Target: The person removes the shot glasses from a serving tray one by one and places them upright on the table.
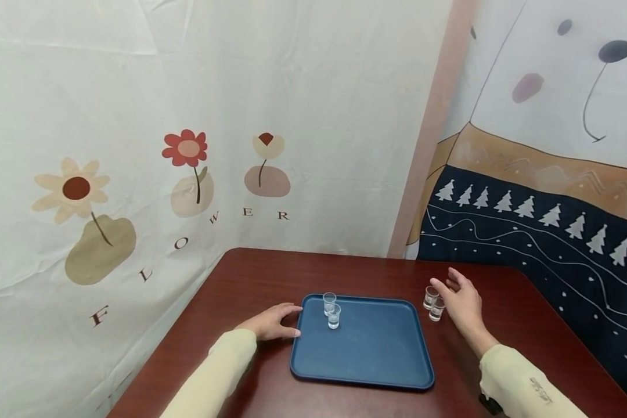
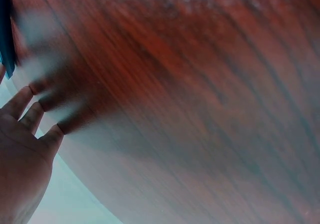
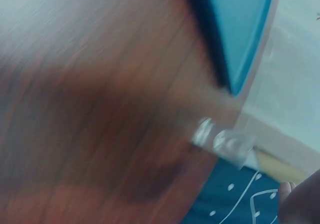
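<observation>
A blue tray (image 1: 371,354) lies on the table. Two small clear shot glasses, a rear glass (image 1: 328,302) and a front glass (image 1: 334,317), stand close together near its back left corner. My left hand (image 1: 273,323) is beside the tray's left rim, its fingertips right at the edge and holding nothing. To the right of the tray stand another shot glass (image 1: 429,297) and a nearer one (image 1: 436,310). My right hand (image 1: 465,303) is just right of this pair, thumb and fingers apart. In the right wrist view, the glasses (image 3: 227,141) appear blurred, apart from the fingertip (image 3: 286,190).
The dark red wooden table (image 1: 271,273) reaches back to a pale curtain (image 1: 345,116) printed with flowers. A patterned cloth (image 1: 501,232) with white trees hangs at the right.
</observation>
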Demonstrator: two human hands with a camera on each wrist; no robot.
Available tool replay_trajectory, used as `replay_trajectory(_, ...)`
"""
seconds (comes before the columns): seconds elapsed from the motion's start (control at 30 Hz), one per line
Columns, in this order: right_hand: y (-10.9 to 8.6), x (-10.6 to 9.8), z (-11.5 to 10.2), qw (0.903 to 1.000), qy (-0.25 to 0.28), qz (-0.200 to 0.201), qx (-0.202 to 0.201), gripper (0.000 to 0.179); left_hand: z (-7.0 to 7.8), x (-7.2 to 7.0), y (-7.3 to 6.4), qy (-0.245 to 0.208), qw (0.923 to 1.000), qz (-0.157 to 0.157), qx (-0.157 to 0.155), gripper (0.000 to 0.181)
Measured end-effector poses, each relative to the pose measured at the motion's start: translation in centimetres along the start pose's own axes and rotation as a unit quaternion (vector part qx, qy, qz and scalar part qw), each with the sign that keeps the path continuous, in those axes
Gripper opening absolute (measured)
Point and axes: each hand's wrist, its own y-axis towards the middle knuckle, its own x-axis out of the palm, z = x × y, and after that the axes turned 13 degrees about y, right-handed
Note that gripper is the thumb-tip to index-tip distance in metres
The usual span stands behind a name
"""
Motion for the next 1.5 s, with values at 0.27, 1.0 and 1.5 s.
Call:
replay_trajectory(0.27, -0.5, 3.1, -1.4, 0.9992, 0.018, -0.036, -0.003, 0.065, 0.1, -0.1, -0.1, -0.001, 1.0, 0.003, 0.001, 0.07)
replay_trajectory(1.0, -3.6, 11.8, -1.4, 0.9917, 0.016, -0.118, -0.048, 0.048, 0.1, -0.1, -0.5, -0.008, 0.9999, 0.006, -0.003, 0.069)
replay_trajectory(1.5, -6.0, 16.3, -0.8, 0.9842, 0.029, -0.174, -0.018, 0.046, 0.1, -0.2, -0.3, -0.005, 1.0, 0.0, -0.002, 0.069)
